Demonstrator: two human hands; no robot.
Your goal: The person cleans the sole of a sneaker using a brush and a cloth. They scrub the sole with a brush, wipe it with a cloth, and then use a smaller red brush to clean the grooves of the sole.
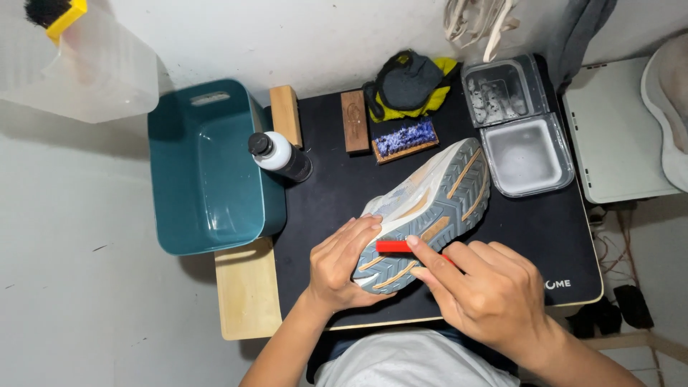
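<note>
Grip: right hand (pixel 494 294) pinches a small red tool (pixel 393 246) between thumb and forefinger, its tip laid on the sole near the heel end.
Left hand: left hand (pixel 346 261) is curled over the near end of the shoe (pixel 430 208), fingers closed on its edge and pinning it in place.
Shoe: a pale sneaker turned sole-up on the black mat (pixel 530 229), grey tread with tan grooves, lying slantwise from the person's hands toward the far right.
Step in hand: from where I stand it looks like the grooves of the tread are being scraped or picked out, heel end first; most of the sole ahead of the tool looks untouched, though I cannot tell how clean it is.
Next move calls for: a steady hold from the left hand and short strokes along a groove, with the tool's tip kept low so it does not skip off the rubber.
Just beyond the shoe: a blue-bristled brush (pixel 405 140), two wooden-backed brushes beside it, a black-and-white bottle (pixel 281 155).
Far side: two clear tubs (pixel 527 154), a dark and yellow cloth bundle (pixel 408 86).
Left of the mat: a teal bin (pixel 204 168) touching its edge.
</note>
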